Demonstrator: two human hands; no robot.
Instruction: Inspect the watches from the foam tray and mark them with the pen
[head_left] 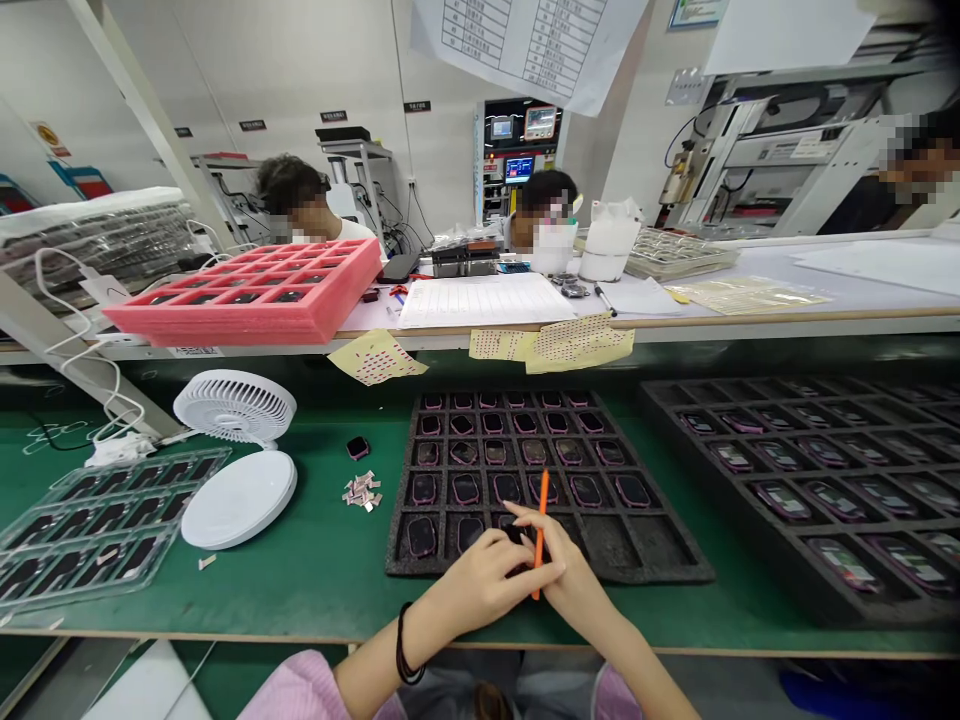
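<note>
My right hand [562, 560] is closed around a slim orange pen-like stick [541, 520], held nearly upright. My left hand [487, 580] meets it over the near edge of a black foam tray [679, 550]. Between the fingers shows part of a dark piece, seemingly a watch case [516, 528]; my left fingers are bent around it and hide most of it. Dark square watch cases with purplish rims, such as this watch case [421, 537], fill most of the tray's compartments. At the near right of the tray, some compartments hold nothing.
Left of the tray lie a loose watch case [358, 447] and small pale strips [363, 491]. A white fan [238, 498] stands beside clear plastic trays [97, 520]. Another black foam tray [750, 500] is on the right. Above, a shelf carries a pink foam tray [225, 320]. People sit beyond.
</note>
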